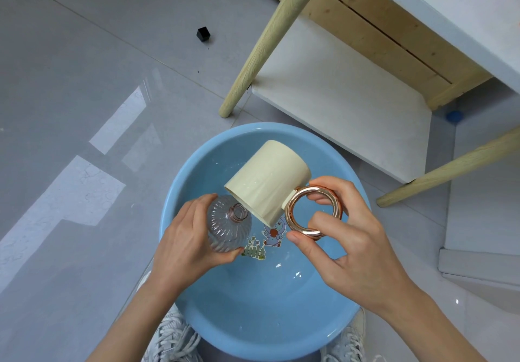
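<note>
A cream mug (267, 181) with a rose-gold ring handle (313, 212) is tipped, its mouth angled down and left over the open neck of a ribbed clear glass bottle (228, 226). My right hand (349, 243) pinches the ring handle, fingers curled over and through it. Around the bottle's round body wraps my left hand (185, 243), holding it. Both are held over a light blue basin (180, 181) on the floor, which has a little water and a cartoon picture on its bottom.
A white low table with pale wooden legs (270, 41) stands just beyond the basin. A small black cube (203, 34) lies on the grey tiled floor at the back. White laced shoes (174, 339) sit beside the basin's near edge. A blue cap (453, 115) lies under the table.
</note>
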The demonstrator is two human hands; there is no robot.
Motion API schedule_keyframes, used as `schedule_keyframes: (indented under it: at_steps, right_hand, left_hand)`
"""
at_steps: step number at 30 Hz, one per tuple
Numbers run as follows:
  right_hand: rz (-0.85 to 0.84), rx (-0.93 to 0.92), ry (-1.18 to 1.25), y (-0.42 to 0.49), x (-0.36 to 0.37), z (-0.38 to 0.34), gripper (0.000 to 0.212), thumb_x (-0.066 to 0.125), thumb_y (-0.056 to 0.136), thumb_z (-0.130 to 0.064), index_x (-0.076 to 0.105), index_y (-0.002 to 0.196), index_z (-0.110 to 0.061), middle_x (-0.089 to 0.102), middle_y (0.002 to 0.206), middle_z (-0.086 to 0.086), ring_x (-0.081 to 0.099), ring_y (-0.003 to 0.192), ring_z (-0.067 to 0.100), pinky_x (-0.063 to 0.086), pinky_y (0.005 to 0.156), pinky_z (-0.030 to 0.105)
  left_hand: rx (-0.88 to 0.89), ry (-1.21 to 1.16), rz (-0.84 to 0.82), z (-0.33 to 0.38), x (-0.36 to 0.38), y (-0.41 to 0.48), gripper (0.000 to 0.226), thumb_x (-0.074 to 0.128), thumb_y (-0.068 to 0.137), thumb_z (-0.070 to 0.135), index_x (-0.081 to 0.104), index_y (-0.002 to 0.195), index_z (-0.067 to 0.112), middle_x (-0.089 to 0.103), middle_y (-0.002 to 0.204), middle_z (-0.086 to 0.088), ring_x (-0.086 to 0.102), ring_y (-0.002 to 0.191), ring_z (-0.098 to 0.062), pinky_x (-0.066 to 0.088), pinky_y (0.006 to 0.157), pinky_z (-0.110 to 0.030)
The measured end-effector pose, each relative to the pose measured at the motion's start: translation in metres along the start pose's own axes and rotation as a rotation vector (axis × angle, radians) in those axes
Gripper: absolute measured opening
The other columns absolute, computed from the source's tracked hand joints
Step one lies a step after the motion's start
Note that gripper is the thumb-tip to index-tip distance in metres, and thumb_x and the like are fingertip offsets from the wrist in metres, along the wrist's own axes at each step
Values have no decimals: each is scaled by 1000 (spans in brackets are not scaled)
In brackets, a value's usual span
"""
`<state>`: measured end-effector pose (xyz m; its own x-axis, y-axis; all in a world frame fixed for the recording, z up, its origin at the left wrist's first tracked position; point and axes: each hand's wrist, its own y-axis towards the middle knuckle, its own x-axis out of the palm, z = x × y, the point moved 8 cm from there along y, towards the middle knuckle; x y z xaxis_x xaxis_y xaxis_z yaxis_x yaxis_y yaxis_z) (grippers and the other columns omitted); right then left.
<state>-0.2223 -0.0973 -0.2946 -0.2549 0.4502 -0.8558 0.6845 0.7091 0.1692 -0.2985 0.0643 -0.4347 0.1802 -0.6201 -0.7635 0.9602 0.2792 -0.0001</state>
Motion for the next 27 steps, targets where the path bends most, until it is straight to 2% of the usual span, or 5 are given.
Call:
schedule_keyframes:
  at_steps: [6, 12, 16, 21, 27]
  right_hand:
    - [-9, -12, -16, -2, 1, -2, 36, 63, 89, -32, 57, 65, -6, 52, 115, 16, 56, 99, 25, 47, 85, 35]
    - [-20, -26, -46, -3, 1, -4, 35, 64, 89, -32, 57, 66, -7, 52, 117, 17, 56, 99, 25, 47, 84, 35]
    - [-20, -48, -62, -3, 1, -6, 34, 63, 90, -33, 59, 67, -8, 53, 118, 19, 57, 98, 25, 48, 83, 32]
    - [-33, -73, -86, -3, 1, -8, 35, 62, 90, -34, 60, 68, -7, 54, 120, 20, 57, 100, 23, 47, 88, 23]
    - [20, -25, 5, -2, -3, 2, 31, 65, 88, -29, 64, 67, -6, 52, 119, 17, 55, 105, 20, 47, 90, 33]
  left_hand:
    - [-11, 22, -10, 1, -1, 0, 98, 84, 43, 54, 46, 123, 12, 62, 111, -1, 47, 101, -12, 46, 75, -25]
    - [-3, 21, -14, 2, -2, 0, 99, 86, 41, 52, 44, 122, 13, 62, 109, -1, 47, 100, -12, 42, 74, -21]
    - [8, 16, -6, 2, -1, 1, 100, 89, 40, 49, 44, 121, 10, 62, 108, -4, 46, 99, -14, 38, 77, -23]
    - [6, 29, -7, 3, -2, 1, 99, 88, 40, 52, 43, 120, 13, 62, 107, -1, 47, 98, -13, 44, 72, -23]
    - [19, 7, -5, 2, 0, 0, 98, 89, 42, 47, 46, 121, 9, 62, 108, -6, 46, 101, -15, 35, 82, -25]
